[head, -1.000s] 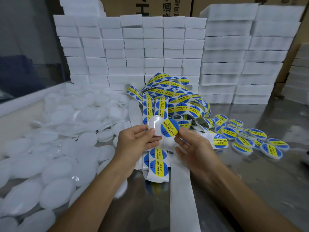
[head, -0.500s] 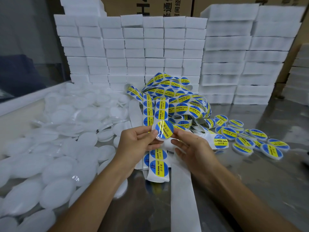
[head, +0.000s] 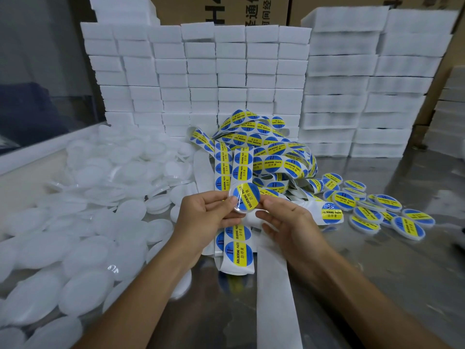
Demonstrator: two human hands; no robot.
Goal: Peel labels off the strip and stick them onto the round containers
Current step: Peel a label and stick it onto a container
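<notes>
The left hand (head: pixel 206 212) pinched the round container (head: pixel 245 199) by its left edge, tilted up toward the camera. The label (head: pixel 247 196) sat on its face, yellow band running up and left. The right hand (head: pixel 289 222) was touching the container's right edge, thumb curled onto the rim, lower fingers loose. Finished containers (head: pixel 377 210) lay well off right, so the right hand was nearer. The strip (head: pixel 236 250) hung just below.

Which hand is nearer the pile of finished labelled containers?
Right. The right hand sits just left of the finished labelled containers; the left hand is farther left, beyond it.
</notes>
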